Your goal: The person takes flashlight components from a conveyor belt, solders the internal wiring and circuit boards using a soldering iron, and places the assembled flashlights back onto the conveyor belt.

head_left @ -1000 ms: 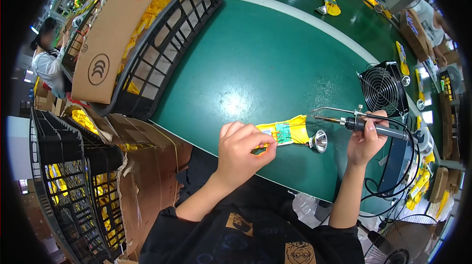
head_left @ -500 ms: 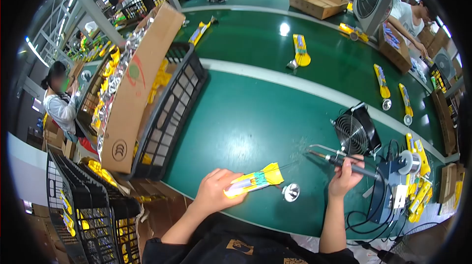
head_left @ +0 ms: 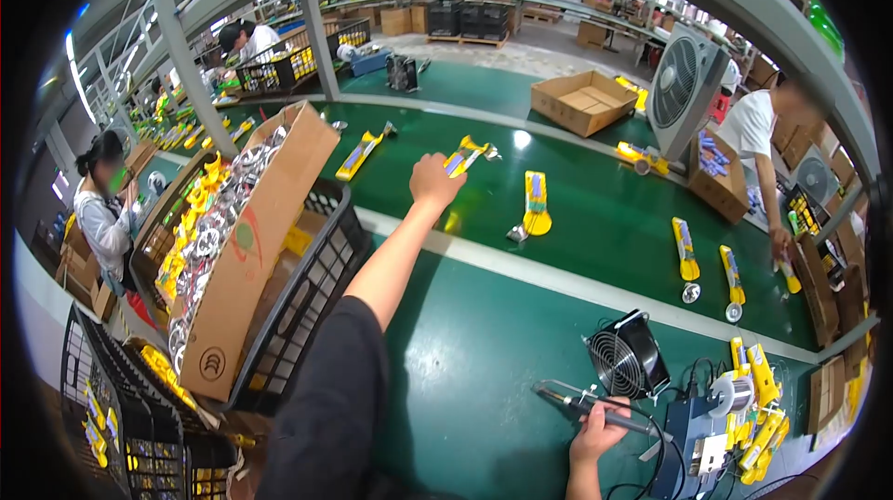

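My left hand (head_left: 435,181) reaches out over the dark green belt, its fingers closed on the near end of a yellow flashlight housing (head_left: 468,154). A purple-grey insert shows in that housing, and a small silvery reflector (head_left: 493,154) lies at its far end. In my right hand (head_left: 597,433) is a soldering iron (head_left: 621,418) with a thin metal tube along its tip, pointing left above the work table (head_left: 446,379). Just beyond the iron stands a small black fan (head_left: 628,356). A blue soldering station (head_left: 681,449) and a solder wire spool (head_left: 732,392) are right of this hand.
More yellow housings, including one with a reflector (head_left: 536,205), lie along the belt. At left, a cardboard box (head_left: 256,253) of reflectors leans on a black crate (head_left: 302,300). A large fan (head_left: 686,91) stands across the belt, near a co-worker's arm (head_left: 770,193).
My left hand has carried the yellow housing and its reflector from the table forward onto the belt. The soldering iron stays in my right hand. The camera view has tilted up.
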{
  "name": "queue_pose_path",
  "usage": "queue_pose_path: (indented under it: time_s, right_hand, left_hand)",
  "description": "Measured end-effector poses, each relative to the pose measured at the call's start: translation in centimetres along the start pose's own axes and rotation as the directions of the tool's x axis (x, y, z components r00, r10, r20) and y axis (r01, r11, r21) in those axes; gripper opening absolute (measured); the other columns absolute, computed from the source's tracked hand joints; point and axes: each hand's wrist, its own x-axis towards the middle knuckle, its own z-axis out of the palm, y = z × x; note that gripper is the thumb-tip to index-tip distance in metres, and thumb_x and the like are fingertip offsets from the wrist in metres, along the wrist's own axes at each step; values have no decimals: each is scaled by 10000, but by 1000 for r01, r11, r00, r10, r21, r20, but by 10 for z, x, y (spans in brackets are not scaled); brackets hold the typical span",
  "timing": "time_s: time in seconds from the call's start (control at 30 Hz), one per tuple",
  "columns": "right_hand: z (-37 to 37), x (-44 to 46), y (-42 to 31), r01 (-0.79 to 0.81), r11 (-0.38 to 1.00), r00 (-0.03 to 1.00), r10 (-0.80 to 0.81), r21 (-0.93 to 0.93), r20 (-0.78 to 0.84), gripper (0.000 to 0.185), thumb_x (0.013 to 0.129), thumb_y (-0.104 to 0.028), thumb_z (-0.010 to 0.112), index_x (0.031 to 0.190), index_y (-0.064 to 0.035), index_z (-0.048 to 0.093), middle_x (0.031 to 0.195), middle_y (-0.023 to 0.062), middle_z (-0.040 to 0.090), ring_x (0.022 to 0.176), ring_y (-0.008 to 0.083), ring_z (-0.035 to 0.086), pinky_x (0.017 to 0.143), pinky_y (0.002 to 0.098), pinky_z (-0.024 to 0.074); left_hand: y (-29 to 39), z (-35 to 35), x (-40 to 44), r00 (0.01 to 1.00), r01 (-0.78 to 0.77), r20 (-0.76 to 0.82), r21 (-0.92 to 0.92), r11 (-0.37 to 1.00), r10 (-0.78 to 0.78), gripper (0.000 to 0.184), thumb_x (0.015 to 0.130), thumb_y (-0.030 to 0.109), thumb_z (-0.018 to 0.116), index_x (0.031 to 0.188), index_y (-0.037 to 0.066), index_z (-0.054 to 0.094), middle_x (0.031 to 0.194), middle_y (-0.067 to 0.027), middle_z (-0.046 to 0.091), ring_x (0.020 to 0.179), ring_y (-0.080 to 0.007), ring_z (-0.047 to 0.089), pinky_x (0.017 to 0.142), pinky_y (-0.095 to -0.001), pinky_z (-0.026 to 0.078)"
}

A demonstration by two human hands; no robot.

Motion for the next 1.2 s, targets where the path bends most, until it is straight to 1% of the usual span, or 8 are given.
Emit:
queue_pose_path:
  time_s: [0.23, 0.33, 0.4, 0.5, 0.8, 1.03, 1.13, 1.2]
  right_hand:
    - [-8, -2, 4, 7, 1000, 1000, -7, 10, 18, 160, 785, -104, 536, 822, 0, 420, 712, 52, 450, 511, 74, 435, 463, 203, 386]
    - [-8, -2, 4, -15, 1000, 1000, 15, 11, 15, 155, 783, -92, 534, 822, 1, 416, 714, 54, 451, 511, 77, 436, 457, 205, 389]
    - [-6, -1, 3, 5, 1000, 1000, -6, 26, 3, 143, 778, -75, 530, 820, 1, 415, 718, 56, 451, 511, 78, 437, 452, 205, 389]
    - [-2, 0, 1, 55, 998, 998, -55, 39, -9, 142, 772, -77, 534, 814, 1, 423, 703, 50, 453, 504, 74, 433, 446, 199, 380]
    - [-9, 5, 1, 124, 989, 992, -124, -79, 2, 185, 785, -152, 553, 787, -10, 435, 690, 33, 441, 509, 72, 419, 468, 199, 360]
    - [-16, 8, 11, 159, 986, 983, -162, -48, -82, 175, 784, -117, 583, 768, 14, 467, 794, 70, 473, 690, 107, 457, 605, 246, 390]
    - [-16, 9, 8, 172, 983, 979, -178, -65, -96, 172, 778, -116, 586, 750, 19, 483, 801, 84, 485, 770, 144, 466, 702, 289, 400]
    - [-21, 17, 22, 413, 884, 904, -428, -220, -23, 138, 818, -97, 545, 789, -9, 443, 772, 55, 475, 538, 58, 423, 487, 193, 350]
  left_hand:
    - [-5, 34, -7, 992, 120, -6, 270, 955, -123, 432, 671, 319, 703, 941, 26, 537, 945, -133, 550, 859, -317, 544, 705, -428, 456]
    - [30, 28, -9, 975, -87, -186, 165, 982, 118, 428, 705, 317, 674, 964, 13, 520, 915, -148, 551, 844, -323, 531, 711, -423, 445]
    - [57, 40, -5, 988, -141, 34, -199, 970, 151, 402, 750, 359, 604, 840, -31, 561, 834, -200, 603, 801, -360, 586, 693, -466, 459]
    - [118, 40, -16, 826, 133, 556, -44, 990, -86, 629, 706, 559, 575, 949, -20, 614, 937, -229, 615, 897, -380, 592, 764, -412, 481]
    - [133, 72, -20, 865, -195, 500, 256, 947, 43, 426, 575, 397, 747, 855, 87, 664, 848, -77, 656, 778, -243, 642, 630, -336, 508]
    - [81, -19, -37, 628, -563, 675, 51, 825, 387, 502, 530, 206, 750, 993, 117, 578, 900, -92, 628, 872, -278, 593, 732, -389, 485]
    - [72, -79, -68, 388, -724, 743, -121, 679, 546, 374, 613, 120, 696, 965, 140, 571, 913, -60, 606, 913, -266, 578, 815, -428, 461]
    - [58, -104, -96, 178, -854, 691, -245, 459, 701, 343, 657, 37, 635, 972, 156, 565, 952, -24, 583, 1003, -242, 539, 943, -521, 351]
